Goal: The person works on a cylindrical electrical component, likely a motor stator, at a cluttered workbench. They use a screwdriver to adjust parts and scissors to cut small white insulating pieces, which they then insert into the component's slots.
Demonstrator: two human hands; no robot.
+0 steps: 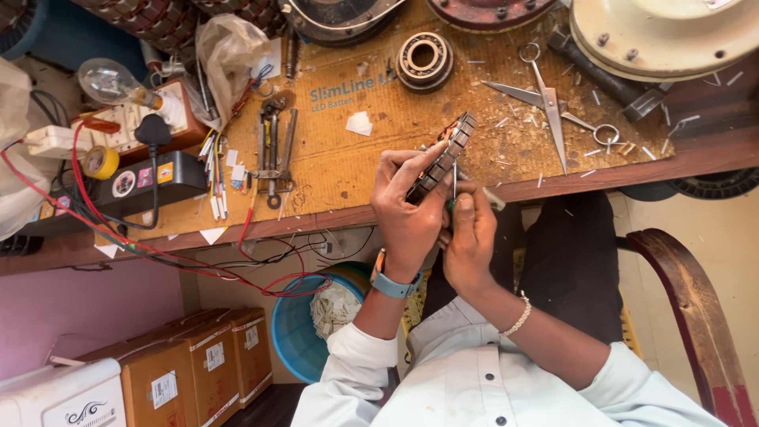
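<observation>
Nearest the camera, white sleeves lead to both hands, raised together over the lap at the front edge of the surface (332, 170). The left hand (407, 213), a blue-strapped watch on its wrist, is clenched around a round, slotted motor core (443, 158), held on edge and tilted, its upper rim reaching over the surface edge. The right hand (468, 237), a beaded bracelet on its wrist, pinches a thin metal tool (454, 186) with a green grip, the tip standing upright against the core's face. The two hands touch each other.

Below the surface, left of the lap, stands a blue bucket (296, 332) with pale scraps inside; brown cartons (209, 356) sit further left.

On the surface beyond the hands: a cardboard sheet, pliers (273, 154) to the left, scissors (549, 103) lying open to the right amid wire clippings. Farther back, a ball bearing (424, 59). At far left, a clear light bulb (111, 81), a roll of yellow tape (100, 161), red wires (79, 190).
</observation>
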